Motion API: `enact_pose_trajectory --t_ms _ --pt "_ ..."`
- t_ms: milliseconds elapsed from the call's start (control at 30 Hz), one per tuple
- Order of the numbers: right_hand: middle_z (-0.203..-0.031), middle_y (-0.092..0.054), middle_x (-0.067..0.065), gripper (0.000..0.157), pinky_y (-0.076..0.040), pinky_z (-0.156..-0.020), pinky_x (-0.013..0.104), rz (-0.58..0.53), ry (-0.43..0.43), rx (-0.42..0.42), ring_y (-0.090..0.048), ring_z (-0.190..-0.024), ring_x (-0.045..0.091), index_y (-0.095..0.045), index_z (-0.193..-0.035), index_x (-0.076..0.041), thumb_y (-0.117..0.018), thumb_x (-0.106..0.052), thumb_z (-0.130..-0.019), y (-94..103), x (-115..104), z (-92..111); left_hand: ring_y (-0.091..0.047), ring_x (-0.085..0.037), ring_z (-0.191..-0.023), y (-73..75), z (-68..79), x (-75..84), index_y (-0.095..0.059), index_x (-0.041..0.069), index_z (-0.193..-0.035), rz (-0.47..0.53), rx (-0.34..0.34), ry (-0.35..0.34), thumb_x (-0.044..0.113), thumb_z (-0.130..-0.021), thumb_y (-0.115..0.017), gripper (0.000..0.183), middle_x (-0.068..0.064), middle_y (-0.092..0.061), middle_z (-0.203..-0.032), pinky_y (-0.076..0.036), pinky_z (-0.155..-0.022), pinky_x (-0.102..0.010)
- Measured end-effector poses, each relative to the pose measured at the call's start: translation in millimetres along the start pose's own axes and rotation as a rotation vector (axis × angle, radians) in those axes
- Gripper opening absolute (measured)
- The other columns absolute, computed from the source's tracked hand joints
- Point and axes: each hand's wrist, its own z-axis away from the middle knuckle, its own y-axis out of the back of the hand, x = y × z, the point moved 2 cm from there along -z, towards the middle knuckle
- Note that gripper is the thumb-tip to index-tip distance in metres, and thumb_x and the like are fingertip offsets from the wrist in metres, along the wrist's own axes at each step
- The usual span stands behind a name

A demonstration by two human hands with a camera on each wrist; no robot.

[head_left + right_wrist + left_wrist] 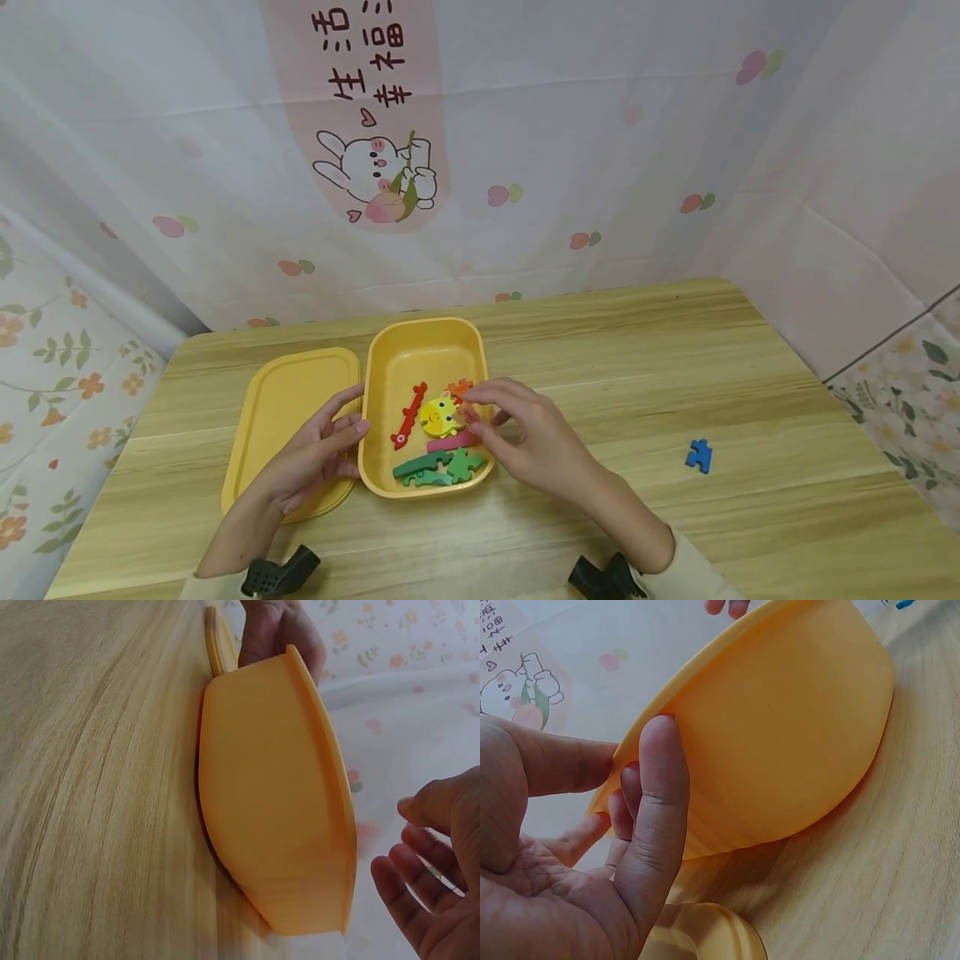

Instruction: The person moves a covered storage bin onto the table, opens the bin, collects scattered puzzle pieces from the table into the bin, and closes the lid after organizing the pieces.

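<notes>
A yellow plastic box [423, 337] holds puzzle pieces: a red strip [408, 417], a yellow animal face [441, 415], an orange piece [459, 388], a pink strip [442, 442] and several green pieces [463, 465]. My left hand [318, 446] holds the box by its left side, thumb at the rim and fingers against the outer wall [772, 742]. Over the right rim hovers my right hand [528, 429], fingertips above the pieces. A blurred reddish patch shows below them; I cannot tell what it is. In the right wrist view the fingers [405, 892] are parted, with nothing held.
Under and beside my left hand lies a flat yellow lid [288, 400]. A blue puzzle piece [699, 456] lies by itself on the wooden table [600, 350] to the right. A patterned curtain [540, 142] hangs behind the table.
</notes>
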Motion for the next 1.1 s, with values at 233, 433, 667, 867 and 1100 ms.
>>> enact_pose_trajectory --t_ms 233,433,667,867,1100 --pt "-0.127 -0.072 0.002 0.035 -0.066 -0.084 0.032 -0.004 0.0 -0.008 -0.069 -0.113 0.016 -0.072 -0.128 -0.015 -0.077 -0.004 -0.095 0.1 1 0 -0.066 -0.009 -0.093 1.4 0.3 -0.1 -0.01 0.018 -0.169 -0.003 0.011 0.009 0.022 -0.111 -0.056 0.074 0.005 -0.055 -0.108 -0.065 -0.073 -0.026" --pt "-0.129 -0.071 -0.002 0.034 -0.066 -0.087 0.034 0.022 -0.009 -0.019 -0.07 -0.117 0.024 -0.072 -0.129 -0.016 -0.078 -0.009 -0.096 3.6 2 0 -0.067 -0.009 -0.095 2.8 2.1 0.1 -0.01 0.018 -0.169 -0.009 0.023 0.021 0.023 -0.11 -0.057 0.075 0.004 -0.054 -0.109 -0.065 -0.074 -0.026" --pt "-0.126 -0.071 -0.002 0.031 -0.065 -0.089 0.033 0.088 -0.004 -0.009 -0.071 -0.113 0.022 -0.073 -0.126 -0.016 -0.079 -0.013 -0.096 12.5 3 2 -0.067 -0.01 -0.097 3.4 4.1 1.7 -0.009 0.018 -0.169 -0.019 0.021 0.015 0.023 -0.111 -0.056 0.075 0.003 -0.054 -0.111 -0.065 -0.075 -0.026" --pt "-0.123 -0.072 -0.003 0.028 -0.065 -0.09 0.036 0.185 -0.034 0.016 -0.071 -0.11 0.016 -0.074 -0.125 -0.016 -0.078 -0.016 -0.097 25.8 9 4 -0.068 -0.01 -0.098 3.4 4.9 -0.9 -0.009 0.019 -0.17 -0.01 0.026 0.016 0.023 -0.111 -0.055 0.075 0.003 -0.056 -0.113 -0.065 -0.075 -0.026" --pt "-0.121 -0.072 -0.001 0.028 -0.063 -0.088 0.042 0.333 -0.124 0.111 -0.071 -0.105 0.021 -0.075 -0.124 -0.014 -0.079 -0.016 -0.096 53.7 26 20 -0.066 -0.011 -0.102 1.9 0.9 -0.6 -0.009 0.019 -0.17 -0.019 0.016 0.009 0.024 -0.111 -0.057 0.076 0.002 -0.054 -0.114 -0.065 -0.077 -0.028"
